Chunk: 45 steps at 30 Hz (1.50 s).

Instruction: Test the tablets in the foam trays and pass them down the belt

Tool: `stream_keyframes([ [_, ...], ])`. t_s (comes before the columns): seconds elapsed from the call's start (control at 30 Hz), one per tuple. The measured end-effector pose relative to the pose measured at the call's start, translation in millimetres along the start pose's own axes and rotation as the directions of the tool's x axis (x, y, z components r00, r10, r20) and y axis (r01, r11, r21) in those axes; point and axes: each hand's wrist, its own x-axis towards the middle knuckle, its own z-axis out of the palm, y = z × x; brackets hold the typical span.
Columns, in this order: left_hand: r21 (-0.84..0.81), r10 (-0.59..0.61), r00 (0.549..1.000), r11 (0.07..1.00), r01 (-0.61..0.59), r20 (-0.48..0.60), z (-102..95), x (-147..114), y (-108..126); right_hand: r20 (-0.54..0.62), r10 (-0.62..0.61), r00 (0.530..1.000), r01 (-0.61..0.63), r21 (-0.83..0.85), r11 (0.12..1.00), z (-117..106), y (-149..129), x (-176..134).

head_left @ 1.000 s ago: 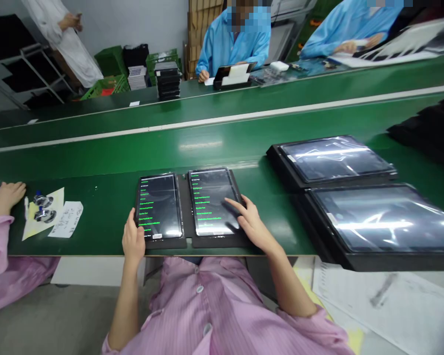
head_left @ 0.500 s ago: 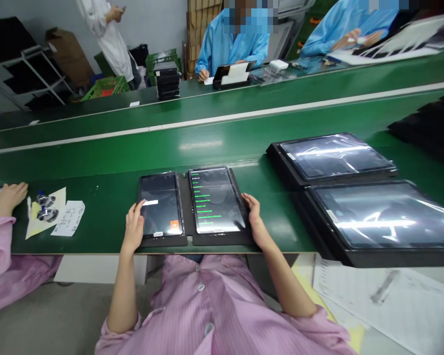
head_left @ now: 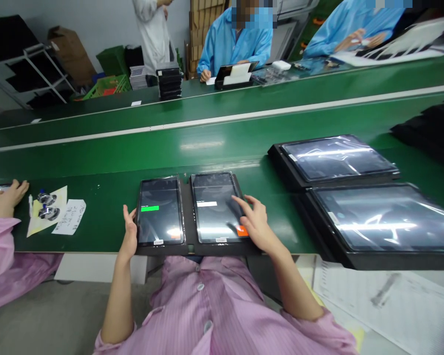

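Two tablets lie side by side on black foam pads at the front edge of the green bench. A green bar and a small orange patch show on the left tablet's dark screen [head_left: 160, 224]. On the right tablet [head_left: 215, 219] are a white bar and an orange-red button. My left hand [head_left: 129, 234] rests against the left tablet's outer edge, fingers apart and nothing in them. My right hand [head_left: 257, 222] hovers over the right tablet's right side, forefinger stretched toward the screen; I cannot tell whether it touches. It holds nothing.
Two larger tablets [head_left: 340, 157] on black foam sit at the right, beside dark padding [head_left: 432, 128]. At the left are a handwritten note [head_left: 69, 218], small clear parts on yellow paper, and another person's hand [head_left: 10, 197]. Co-workers in blue sit across the bench.
My right hand has moved from the right tablet's edge over its screen. That screen's green list gave way to a white bar. The left tablet's bar turned green, and my left hand drew back.
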Motion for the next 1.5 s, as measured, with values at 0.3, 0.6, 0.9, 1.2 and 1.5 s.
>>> stream_keyframes([
  [0.3, 0.298, 0.089, 0.993, 0.949, -0.106, 0.071, -12.1, 30, 51, 0.110, -0.195, 0.975, 0.222, -0.378, 0.899, -5, -42, 43],
  [0.6, 0.596, 0.279, 0.746, 0.462, -0.657, 0.605, 62.5, 123, 105, 0.049, -0.057, 0.997, 0.058, -0.018, 0.998, 6, 8, 133],
  [0.9, 0.480, 0.251, 0.565, 0.327, -0.814, 0.786, 69.9, 123, 114, -0.051, -0.253, 0.966, 0.255, 0.039, 0.966, -1, 14, 114],
  [1.2, 0.456, 0.264, 0.625, 0.491, -0.743, 0.734, 64.2, 130, 100, -0.056, -0.202, 0.978, 0.207, 0.089, 0.974, -2, 16, 115],
  [1.5, 0.682, 0.304, 0.790, 0.398, -0.613, 0.533, 42.7, 130, 95, -0.177, -0.019, 0.984, 0.022, 0.010, 1.000, 1, 20, 113],
])
